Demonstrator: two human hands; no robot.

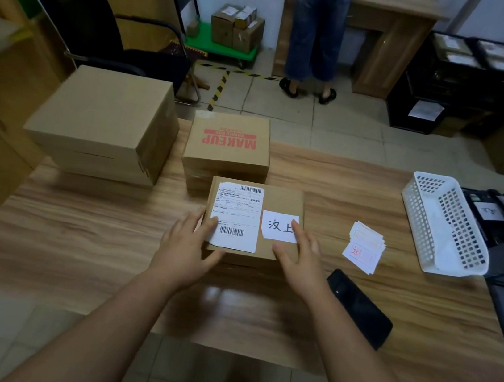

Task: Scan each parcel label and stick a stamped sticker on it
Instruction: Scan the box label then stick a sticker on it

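Flat brown parcel [253, 220] at mid-desk [76, 231], just in front of a "MAKEUP" box [228, 145]. White barcoded label [235, 217] on its left half, handwritten white sticker [279, 226] on its right. Left hand [190, 243] flat, fingers spread over the label's corner. Right hand [300, 256] flat, fingertips on the sticker. Loose stickers [364, 247] near, to the right.

Parcel office: wooden desk [342, 184], stacked cartons [234, 28], trolley [222, 49].
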